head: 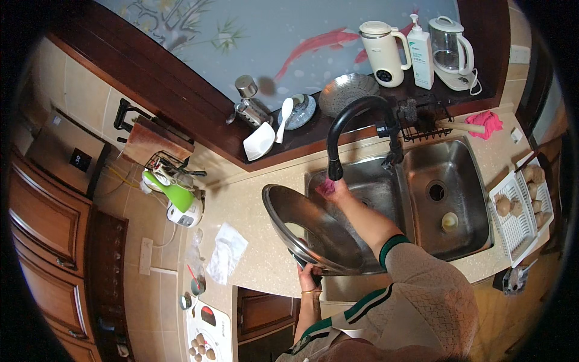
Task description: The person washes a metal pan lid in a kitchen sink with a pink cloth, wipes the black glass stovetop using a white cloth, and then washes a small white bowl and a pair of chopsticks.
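My left hand (310, 277) grips the dark handle of a large metal wok (316, 226). The wok is tilted on its side over the left part of the sink and the counter edge. My right hand (338, 191) holds a pink cloth (325, 187) just below the spout of the black faucet (359, 106). Part of the right hand is hidden by the spout. Beneath that forearm lies the left basin (377, 181) of the steel double sink. Whether water is running, I cannot tell.
A small round pale item (449, 222) lies in the right basin (466, 167). White draining baskets (511, 231) with mushroom-like pieces stand at the right. On the ledge are a steel colander (346, 92), a pump bottle (420, 56) and kettles. A white cloth (227, 253) lies on the left counter.
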The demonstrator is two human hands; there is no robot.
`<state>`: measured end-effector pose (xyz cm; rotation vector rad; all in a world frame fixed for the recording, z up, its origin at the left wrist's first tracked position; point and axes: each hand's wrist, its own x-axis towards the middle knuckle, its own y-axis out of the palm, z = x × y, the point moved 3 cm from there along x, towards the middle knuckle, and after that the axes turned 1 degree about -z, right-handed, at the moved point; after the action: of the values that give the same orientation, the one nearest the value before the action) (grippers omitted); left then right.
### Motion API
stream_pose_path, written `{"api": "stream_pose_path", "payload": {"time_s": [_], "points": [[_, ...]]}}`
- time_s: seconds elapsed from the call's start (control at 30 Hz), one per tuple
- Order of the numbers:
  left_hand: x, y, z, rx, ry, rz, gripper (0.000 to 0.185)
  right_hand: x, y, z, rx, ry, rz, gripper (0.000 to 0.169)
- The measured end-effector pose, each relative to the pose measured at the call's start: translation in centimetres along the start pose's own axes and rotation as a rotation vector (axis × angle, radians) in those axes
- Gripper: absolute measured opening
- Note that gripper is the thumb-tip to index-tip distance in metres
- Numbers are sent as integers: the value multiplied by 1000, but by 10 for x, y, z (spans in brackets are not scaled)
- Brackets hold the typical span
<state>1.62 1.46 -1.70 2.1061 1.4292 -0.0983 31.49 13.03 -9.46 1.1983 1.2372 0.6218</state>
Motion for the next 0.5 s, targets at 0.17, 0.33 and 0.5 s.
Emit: {"api": "stream_pose_path", "payload": {"time_s": [0.17, 0.33, 0.5], "points": [[16, -8, 18, -52, -29, 83, 22, -81, 42, -9, -323, 150, 201, 23], [37, 7, 30, 155, -3, 124, 20, -114, -35, 51, -602, 156, -11, 22], [67, 5, 55, 342, 34, -30, 38, -147, -57, 84, -331, -27, 45, 14]]}}
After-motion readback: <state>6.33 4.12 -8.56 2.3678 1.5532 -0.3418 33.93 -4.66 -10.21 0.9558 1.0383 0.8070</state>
